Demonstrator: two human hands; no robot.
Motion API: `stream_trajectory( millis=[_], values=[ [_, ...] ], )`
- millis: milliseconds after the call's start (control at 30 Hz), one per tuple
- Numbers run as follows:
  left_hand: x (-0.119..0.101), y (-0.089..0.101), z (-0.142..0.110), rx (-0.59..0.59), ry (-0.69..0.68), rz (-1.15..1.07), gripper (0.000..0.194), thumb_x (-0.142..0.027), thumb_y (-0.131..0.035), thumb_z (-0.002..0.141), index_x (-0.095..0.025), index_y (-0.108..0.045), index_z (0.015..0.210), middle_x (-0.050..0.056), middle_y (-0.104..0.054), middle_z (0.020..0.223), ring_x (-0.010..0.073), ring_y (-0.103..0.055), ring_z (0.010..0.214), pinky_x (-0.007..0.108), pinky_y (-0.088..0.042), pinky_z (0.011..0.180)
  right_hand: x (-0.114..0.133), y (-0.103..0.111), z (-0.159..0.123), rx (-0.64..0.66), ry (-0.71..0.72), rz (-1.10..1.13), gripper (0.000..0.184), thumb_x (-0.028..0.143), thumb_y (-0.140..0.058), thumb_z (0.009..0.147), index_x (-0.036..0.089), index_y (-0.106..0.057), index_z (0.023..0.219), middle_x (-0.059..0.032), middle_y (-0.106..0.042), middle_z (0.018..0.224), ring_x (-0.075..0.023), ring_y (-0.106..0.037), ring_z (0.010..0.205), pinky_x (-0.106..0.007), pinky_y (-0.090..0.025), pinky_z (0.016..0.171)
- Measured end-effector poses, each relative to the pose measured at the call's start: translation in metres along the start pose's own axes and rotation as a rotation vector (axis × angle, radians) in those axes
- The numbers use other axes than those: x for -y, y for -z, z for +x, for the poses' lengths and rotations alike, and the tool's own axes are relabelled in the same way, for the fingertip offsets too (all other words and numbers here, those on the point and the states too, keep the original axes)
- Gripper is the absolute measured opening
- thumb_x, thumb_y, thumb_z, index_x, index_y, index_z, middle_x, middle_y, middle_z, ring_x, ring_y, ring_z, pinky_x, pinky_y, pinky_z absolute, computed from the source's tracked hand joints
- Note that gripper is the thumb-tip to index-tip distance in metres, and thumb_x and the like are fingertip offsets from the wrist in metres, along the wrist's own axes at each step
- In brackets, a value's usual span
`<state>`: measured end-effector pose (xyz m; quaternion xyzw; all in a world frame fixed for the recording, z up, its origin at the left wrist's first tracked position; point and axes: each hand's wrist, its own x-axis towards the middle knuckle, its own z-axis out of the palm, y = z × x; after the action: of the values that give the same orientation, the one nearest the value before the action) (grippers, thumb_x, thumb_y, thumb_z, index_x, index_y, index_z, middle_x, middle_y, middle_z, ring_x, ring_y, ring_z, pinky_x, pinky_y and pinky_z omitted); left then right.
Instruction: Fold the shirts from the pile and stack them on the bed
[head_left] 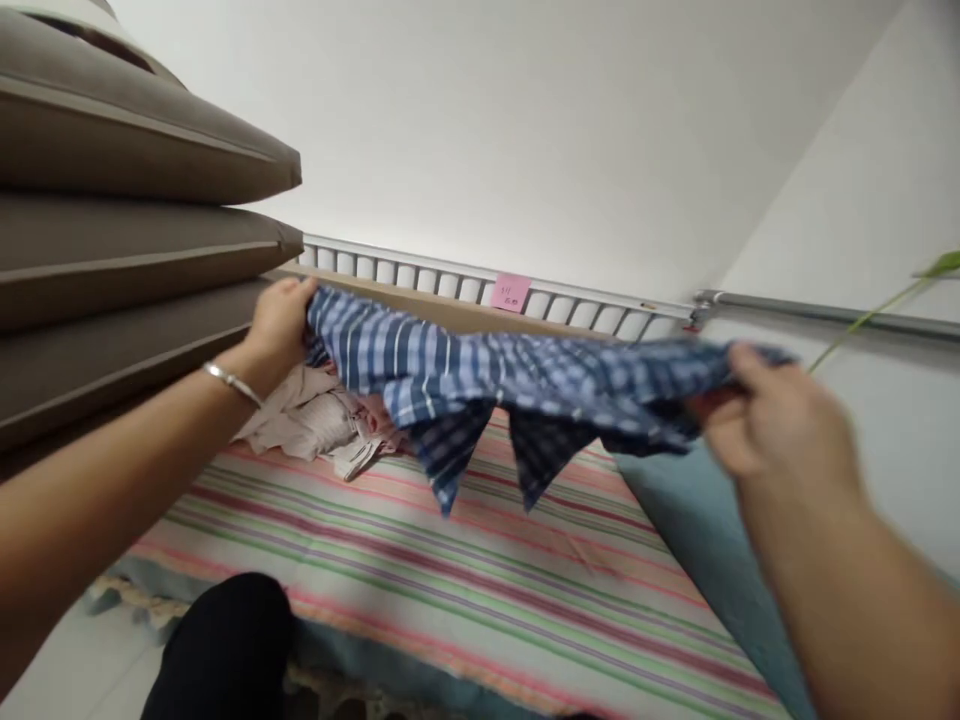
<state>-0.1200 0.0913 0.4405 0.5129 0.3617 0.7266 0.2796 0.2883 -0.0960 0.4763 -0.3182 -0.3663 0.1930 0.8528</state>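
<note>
A blue plaid shirt (480,365) is stretched sideways in the air between my two hands, its two pointed collar tips hanging down at the middle. At the shirt's left end, my left hand (281,315) is closed on the cloth; a silver bangle circles that wrist. My right hand (780,415), a little blurred, pinches the cloth at the opposite end. Below the shirt lies a striped cloth (450,580) spread over a flat surface. Partly hidden behind the shirt's left end is a crumpled heap of pale pink clothes (315,420).
Thick brown cushions (135,240) are stacked on the left. A white radiator (405,275) with a pink note (511,292) runs along the wall at the back. A grey pipe (840,312) and a green plant stem (870,315) are at right. My dark-clothed knee (225,640) is at the front edge.
</note>
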Motion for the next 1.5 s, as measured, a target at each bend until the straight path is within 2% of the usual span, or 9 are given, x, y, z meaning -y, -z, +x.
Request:
stream_trajectory(
  millis=[167, 267, 367, 467, 700, 867, 1133, 1333, 1500],
  values=[
    [0.113, 0.037, -0.084, -0.056, 0.37, 0.128, 0.031, -0.03, -0.065, 0.071, -0.017, -0.041, 0.056, -0.01, -0.034, 0.044, 0.0046, -0.031, 0.044, 0.016, -0.025, 0.041, -0.12, 0.083, -0.082, -0.087, -0.411, -0.191, 0.042, 0.036, -0.082, 0.05, 0.016, -0.053, 0.075, 0.0026, -0.067, 0.068, -0.0113, -0.06, 0.054, -0.022, -0.05, 0.044],
    [0.174, 0.056, -0.122, -0.056, 0.595, 0.164, 0.028, -0.029, -0.067, 0.066, -0.017, -0.044, 0.055, -0.009, -0.037, 0.043, 0.0069, -0.037, 0.041, 0.018, -0.032, 0.042, -0.192, 0.132, -0.127, -0.156, -0.628, -0.236, 0.047, 0.04, -0.082, 0.049, 0.018, -0.049, 0.074, 0.0057, -0.063, 0.062, -0.0112, -0.06, 0.052, -0.023, -0.052, 0.047],
    [0.215, 0.075, -0.157, -0.105, 0.789, 0.177, 0.015, -0.023, -0.065, 0.064, -0.015, -0.052, 0.063, -0.002, -0.052, 0.053, 0.0126, -0.051, 0.048, 0.023, -0.041, 0.045, -0.241, 0.166, -0.172, -0.242, -0.788, -0.242, 0.046, 0.037, -0.081, 0.05, 0.021, -0.046, 0.076, 0.0074, -0.06, 0.059, -0.0134, -0.062, 0.052, -0.025, -0.053, 0.05],
    [0.233, 0.097, -0.19, -0.233, 0.871, 0.155, 0.007, -0.016, -0.059, 0.068, -0.015, -0.052, 0.068, 0.001, -0.056, 0.061, 0.0129, -0.055, 0.054, 0.023, -0.045, 0.049, -0.26, 0.186, -0.202, -0.272, -0.82, -0.213, 0.046, 0.036, -0.079, 0.054, 0.022, -0.045, 0.081, 0.0058, -0.062, 0.069, -0.0166, -0.068, 0.067, -0.027, -0.056, 0.063],
    [0.223, 0.118, -0.243, -0.339, 0.894, 0.005, 0.011, -0.011, -0.054, 0.074, -0.016, -0.049, 0.082, 0.001, -0.057, 0.072, 0.0127, -0.059, 0.06, 0.027, -0.052, 0.059, -0.256, 0.19, -0.216, -0.099, -1.01, -0.154, 0.064, 0.045, -0.083, 0.049, 0.019, -0.047, 0.095, -0.0086, -0.068, 0.097, -0.0228, -0.065, 0.097, -0.029, -0.053, 0.081],
    [0.227, 0.104, -0.241, -0.401, 0.945, 0.041, 0.03, -0.01, -0.061, 0.072, -0.018, -0.046, 0.097, -0.002, -0.053, 0.07, 0.0104, -0.055, 0.055, 0.024, -0.049, 0.055, -0.266, 0.159, -0.231, 0.046, -1.127, -0.417, 0.065, 0.054, -0.075, 0.059, 0.02, -0.05, 0.107, -0.0051, -0.07, 0.082, -0.0207, -0.068, 0.079, -0.028, -0.051, 0.065],
    [0.222, 0.081, -0.226, -0.162, 1.125, 0.004, 0.018, -0.014, -0.067, 0.065, -0.015, -0.049, 0.065, -0.002, -0.054, 0.051, 0.0126, -0.053, 0.044, 0.026, -0.045, 0.05, -0.281, 0.117, -0.248, 0.064, -1.155, -0.429, 0.044, 0.045, -0.076, 0.056, 0.017, -0.056, 0.084, 0.0007, -0.064, 0.062, -0.0161, -0.066, 0.062, -0.024, -0.048, 0.056],
    [0.169, 0.059, -0.28, 0.151, 1.116, -0.187, 0.033, -0.022, -0.077, 0.056, -0.017, -0.044, 0.06, -0.003, -0.054, 0.049, 0.0122, -0.055, 0.047, 0.026, -0.046, 0.055, -0.244, 0.166, -0.218, -0.165, -1.113, -0.158, 0.041, 0.031, -0.077, 0.046, 0.018, -0.056, 0.078, -0.0021, -0.069, 0.073, -0.0165, -0.066, 0.073, -0.025, -0.052, 0.067],
    [0.086, 0.029, -0.314, 0.397, 1.021, -0.488, 0.031, -0.027, -0.078, 0.06, -0.016, -0.05, 0.066, -0.002, -0.058, 0.058, 0.0102, -0.056, 0.051, 0.025, -0.046, 0.06, -0.227, 0.183, -0.242, -0.049, -1.369, -0.17, 0.047, 0.041, -0.082, 0.046, 0.02, -0.06, 0.081, -0.0047, -0.071, 0.078, -0.019, -0.067, 0.077, -0.027, -0.052, 0.066]
  ],
)
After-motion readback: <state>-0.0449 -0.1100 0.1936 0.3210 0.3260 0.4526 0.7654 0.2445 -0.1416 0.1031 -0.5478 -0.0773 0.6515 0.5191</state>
